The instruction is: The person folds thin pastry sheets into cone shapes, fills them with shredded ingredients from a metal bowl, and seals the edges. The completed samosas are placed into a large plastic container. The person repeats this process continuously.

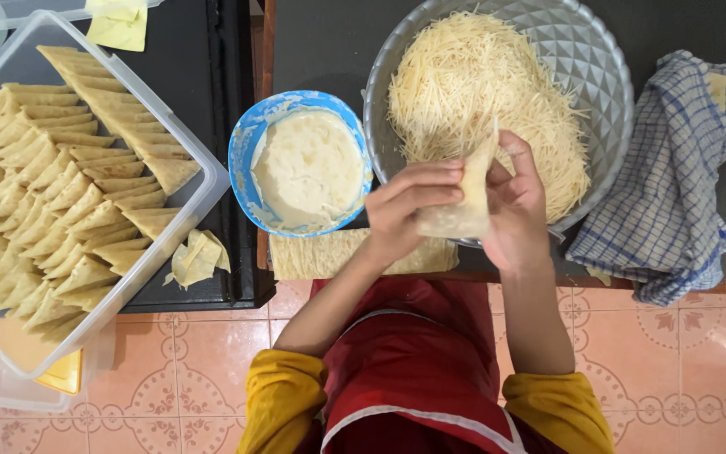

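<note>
Dark worktop, pink tile floor. Left hand and right hand fingers pinch thin wrapper over metal bowl. Looks soft, light, tears easy; best held by edges.

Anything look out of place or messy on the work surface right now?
A small heap of crumpled pastry scraps lies loose on the black tray beside the clear box of folded triangles. The checked cloth is bunched and hangs over the table edge. Otherwise, nothing looks spilled.
</note>
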